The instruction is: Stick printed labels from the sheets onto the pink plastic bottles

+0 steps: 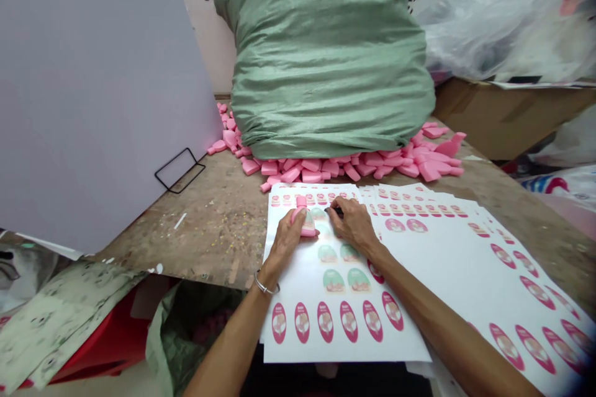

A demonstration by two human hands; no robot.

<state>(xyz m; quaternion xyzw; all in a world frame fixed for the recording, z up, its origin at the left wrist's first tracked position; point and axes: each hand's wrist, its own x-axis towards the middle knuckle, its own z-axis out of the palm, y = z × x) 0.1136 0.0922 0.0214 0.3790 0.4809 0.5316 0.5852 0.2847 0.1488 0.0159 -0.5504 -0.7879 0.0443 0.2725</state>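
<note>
My left hand [285, 239], with a bracelet on its wrist, grips a small pink plastic bottle [307, 229] over the upper part of a white sticker sheet [298, 273]. The bottle's neck points away from me, and a label shows on its face. My right hand [352, 221] is closed just to the right, low over the same sheet. A small dark tip shows at its fingers; what it is I cannot make out. Between the hands lies a green sticker [318, 214]. More green stickers [334, 280] and a row of pink oval stickers [325, 321] are nearer me.
A second stack of sticker sheets [433, 254] lies at the right. Behind, a big green sack [326, 62] rests among many pink bottles [311, 170]. A grey panel [93, 87] and a black wire stand [179, 170] are left. A cardboard box [507, 115] stands back right.
</note>
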